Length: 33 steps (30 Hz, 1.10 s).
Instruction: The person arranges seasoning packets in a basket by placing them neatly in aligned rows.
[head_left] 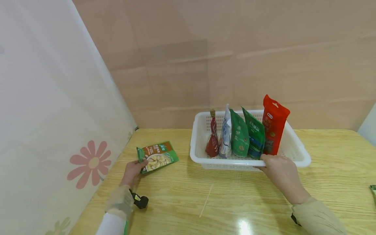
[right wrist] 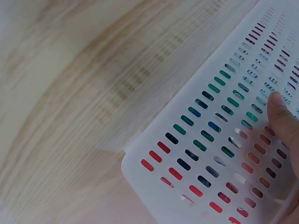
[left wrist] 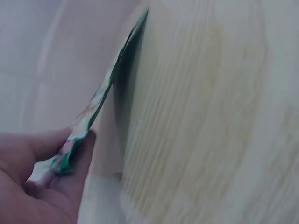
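Observation:
My left hand [head_left: 133, 170] pinches a flat green and brown seasoning packet [head_left: 158, 156] by its left edge, thumb on top. In the left wrist view the packet [left wrist: 100, 93] appears edge-on, tilted above the wooden table. My right hand [head_left: 280, 168] grips the front rim of a white plastic basket [head_left: 223, 161], its thumb [right wrist: 280, 114] against the slotted wall in the right wrist view. Inside the basket stand a dark red pouch [head_left: 212, 143], a white-blue bag [head_left: 225, 137], two green bags [head_left: 239, 137] and a tall red bag [head_left: 274, 127].
The wooden table [head_left: 176, 202] meets a brown-papered wall [head_left: 176, 81] behind and a white flower-printed sheet [head_left: 44, 114] on the left. A green item [head_left: 373, 188] shows at the right edge. A black wrist device [head_left: 141, 201] sits by the left sleeve.

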Each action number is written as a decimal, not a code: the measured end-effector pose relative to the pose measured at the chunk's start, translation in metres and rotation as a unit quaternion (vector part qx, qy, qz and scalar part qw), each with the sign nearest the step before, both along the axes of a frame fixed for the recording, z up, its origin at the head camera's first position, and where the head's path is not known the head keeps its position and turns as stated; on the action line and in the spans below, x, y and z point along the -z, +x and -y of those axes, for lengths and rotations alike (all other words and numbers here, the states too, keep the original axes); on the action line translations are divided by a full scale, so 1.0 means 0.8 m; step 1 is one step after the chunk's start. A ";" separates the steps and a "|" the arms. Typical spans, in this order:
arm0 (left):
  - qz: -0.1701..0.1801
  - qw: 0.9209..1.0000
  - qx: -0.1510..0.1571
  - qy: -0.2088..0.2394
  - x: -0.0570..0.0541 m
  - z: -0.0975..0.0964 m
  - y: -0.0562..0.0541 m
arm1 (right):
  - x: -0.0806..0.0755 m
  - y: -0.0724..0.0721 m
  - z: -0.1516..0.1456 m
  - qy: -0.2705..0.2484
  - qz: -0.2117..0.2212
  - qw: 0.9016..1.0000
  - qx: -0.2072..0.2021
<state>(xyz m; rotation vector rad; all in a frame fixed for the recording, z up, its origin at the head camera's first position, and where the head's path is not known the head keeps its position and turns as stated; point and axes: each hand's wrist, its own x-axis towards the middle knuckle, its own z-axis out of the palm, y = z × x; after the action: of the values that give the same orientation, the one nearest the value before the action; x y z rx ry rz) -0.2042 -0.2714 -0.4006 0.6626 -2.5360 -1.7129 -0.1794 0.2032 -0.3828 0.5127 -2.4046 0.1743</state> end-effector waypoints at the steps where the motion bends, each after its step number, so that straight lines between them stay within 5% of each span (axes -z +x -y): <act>1: -0.010 1.000 -0.012 0.004 -0.001 -0.002 0.000 | 0.000 0.000 0.000 -0.001 0.001 1.000 0.000; 7: -0.081 0.994 -0.066 0.032 -0.023 -0.025 -0.001 | -0.003 0.000 0.001 0.014 0.017 1.000 0.018; 16: -0.149 0.970 -0.087 0.170 -0.059 -0.080 0.003 | -0.003 0.000 0.002 0.012 0.014 1.000 0.015; 19: -0.182 0.958 -0.097 0.201 -0.071 -0.098 0.009 | -0.002 0.000 0.002 0.011 0.013 1.000 0.015; 23: -0.251 0.929 -0.110 0.249 -0.085 -0.122 0.020 | -0.002 0.000 0.002 0.009 0.011 1.000 0.014; 27: -0.291 0.910 -0.094 0.281 -0.097 -0.149 0.034 | -0.001 0.000 0.002 0.007 0.005 1.000 0.011; 33: -0.287 0.909 -0.025 0.303 -0.101 -0.193 0.054 | -0.001 0.000 0.002 0.004 0.004 1.000 0.006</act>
<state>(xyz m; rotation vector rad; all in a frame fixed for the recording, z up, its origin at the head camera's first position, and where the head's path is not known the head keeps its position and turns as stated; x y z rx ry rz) -0.1609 -0.1166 -0.3196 0.1619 -1.5859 -2.2597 -0.1796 0.2016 -0.3821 0.5007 -2.4163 0.1618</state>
